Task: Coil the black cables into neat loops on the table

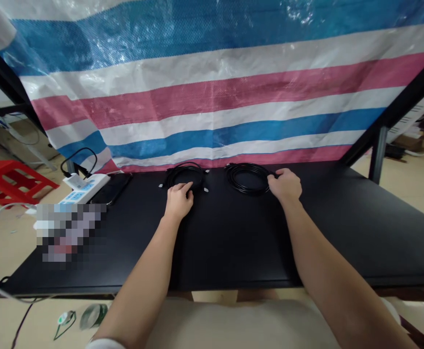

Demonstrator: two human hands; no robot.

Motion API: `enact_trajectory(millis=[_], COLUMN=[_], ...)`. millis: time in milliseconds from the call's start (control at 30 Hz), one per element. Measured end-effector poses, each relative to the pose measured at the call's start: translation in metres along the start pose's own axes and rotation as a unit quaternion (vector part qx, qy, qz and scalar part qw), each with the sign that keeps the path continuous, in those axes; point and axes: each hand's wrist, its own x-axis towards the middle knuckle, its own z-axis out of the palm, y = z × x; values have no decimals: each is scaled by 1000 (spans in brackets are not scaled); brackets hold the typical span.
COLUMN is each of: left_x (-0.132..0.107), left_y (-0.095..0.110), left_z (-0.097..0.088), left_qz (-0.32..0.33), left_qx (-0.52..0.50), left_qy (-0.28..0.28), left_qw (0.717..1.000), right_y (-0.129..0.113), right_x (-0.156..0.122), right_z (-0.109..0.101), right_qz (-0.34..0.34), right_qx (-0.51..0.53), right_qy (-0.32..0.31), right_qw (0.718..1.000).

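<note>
Two coils of black cable lie on a black table (226, 242) near its far edge. The left coil of cable (187, 166) has several pale connector ends sticking out around it. My left hand (178, 201) is closed on the near left part of that coil, thumb and index finger at its front. On the right, my right hand (286, 185) grips the right edge of the other coil of cable (248, 191); its fingertips are partly hidden. Both coils rest on the tabletop, a short gap apart.
A striped plastic sheet (212, 106) hangs behind the table. At the left are a white power strip (84, 191) with a plugged-in adapter, a dark phone (112, 189) and a blurred-out item (75, 232). Beyond stands a red stool (11, 179).
</note>
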Motion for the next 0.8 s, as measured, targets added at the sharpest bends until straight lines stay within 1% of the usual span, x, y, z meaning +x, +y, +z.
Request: enact_trajectory(millis=[67, 133, 267, 367, 467, 567, 800], left_x=[1, 2, 3, 2, 1, 0, 0], left_y=[-1, -2, 1, 5, 8, 11, 14], left_z=[1, 1, -2, -5, -7, -8, -9], left_qz=[12, 19, -6, -35, -53, -63, -87], left_qx=[-10, -13, 7, 18, 17, 15, 10], left_qy=[-5, -23, -60, -55, -47, -50, -36], left_qw=[1000, 999, 998, 998, 997, 997, 995], right_y=[2, 1, -3, -5, -2, 2, 1], right_x=[2, 1, -2, -3, 0, 3, 3], right_z=[-2, -5, -10, -10, -6, -4, -9], right_qz=[11, 13, 23, 40, 49, 58, 76], right_qx=[-10, -21, -45, -48, -25, 8, 70], right_qy=[-10, -22, -61, -77, -75, -68, -77], right_qw=[1000, 999, 997, 995, 996, 996, 992])
